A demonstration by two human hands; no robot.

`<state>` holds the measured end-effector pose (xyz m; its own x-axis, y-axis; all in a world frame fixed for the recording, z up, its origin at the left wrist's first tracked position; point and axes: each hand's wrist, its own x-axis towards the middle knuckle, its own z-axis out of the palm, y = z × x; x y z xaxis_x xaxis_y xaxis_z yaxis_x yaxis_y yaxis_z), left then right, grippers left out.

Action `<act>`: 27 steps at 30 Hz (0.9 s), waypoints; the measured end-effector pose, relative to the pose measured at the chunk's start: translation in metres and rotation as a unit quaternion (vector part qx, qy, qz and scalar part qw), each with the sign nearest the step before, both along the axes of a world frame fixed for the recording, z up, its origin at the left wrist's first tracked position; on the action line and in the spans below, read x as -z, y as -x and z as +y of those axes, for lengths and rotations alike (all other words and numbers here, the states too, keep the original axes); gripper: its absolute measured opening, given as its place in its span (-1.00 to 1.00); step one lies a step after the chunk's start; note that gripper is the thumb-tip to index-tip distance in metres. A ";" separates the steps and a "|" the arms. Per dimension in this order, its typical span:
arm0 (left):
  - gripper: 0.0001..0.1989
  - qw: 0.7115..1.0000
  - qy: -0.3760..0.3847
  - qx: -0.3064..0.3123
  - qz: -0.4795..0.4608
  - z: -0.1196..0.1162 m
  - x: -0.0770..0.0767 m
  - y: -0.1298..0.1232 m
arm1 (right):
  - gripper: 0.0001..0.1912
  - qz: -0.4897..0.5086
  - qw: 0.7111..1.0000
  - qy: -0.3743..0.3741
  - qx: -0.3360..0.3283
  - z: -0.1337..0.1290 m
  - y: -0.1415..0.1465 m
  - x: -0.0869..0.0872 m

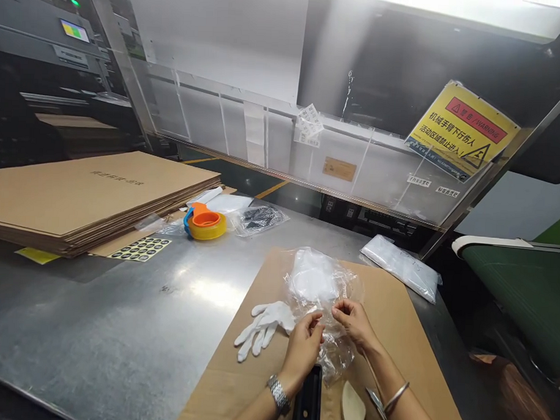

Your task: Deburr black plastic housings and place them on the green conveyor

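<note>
My left hand point(303, 344), with a metal watch at its wrist, is closed with thumb and fingertips pinched on a clear plastic bag point(348, 287). Just to its right, my right hand point(356, 324), wearing a bangle, pinches the same crinkled plastic. A folded white item point(312, 273) lies in or under the far part of the bag; which one I cannot tell. Left of the hands rests a white glove point(267, 325). Below them are a long black tray-like piece point(307, 399), a pale leaf-shaped piece point(352, 408) and a slim metallic tool point(378, 408), partly hidden by my forearm.
Brown cardboard point(223, 379) covers part of the metal table point(166, 316). Stacked cardboard point(92, 188), a tape dispenser point(206, 223), a sticker sheet point(141, 249) and a bagged dark item point(261, 218) lie left. A plastic packet point(401, 267) lies right. A warning sign point(464, 130) hangs behind.
</note>
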<state>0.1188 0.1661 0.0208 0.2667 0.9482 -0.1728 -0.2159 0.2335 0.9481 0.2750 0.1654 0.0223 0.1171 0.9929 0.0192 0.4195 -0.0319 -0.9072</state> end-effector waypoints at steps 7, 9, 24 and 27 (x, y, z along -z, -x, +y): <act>-0.71 0.994 0.048 0.026 -0.089 0.015 -0.016 -0.021 | -0.80 0.032 0.998 -0.048 -0.014 -0.020 0.023 -0.032; -0.72 0.989 0.067 0.022 -0.131 0.014 -0.019 -0.020 | -0.84 0.038 0.998 -0.055 -0.020 -0.029 0.030 -0.038; -0.90 0.925 0.227 0.060 -0.299 -0.025 -0.042 0.062 | -0.41 0.408 0.900 0.149 0.034 -0.083 0.065 -0.036; -0.88 0.916 0.236 0.054 -0.320 -0.029 -0.043 0.067 | -0.44 0.456 0.869 0.192 0.004 -0.099 0.084 -0.040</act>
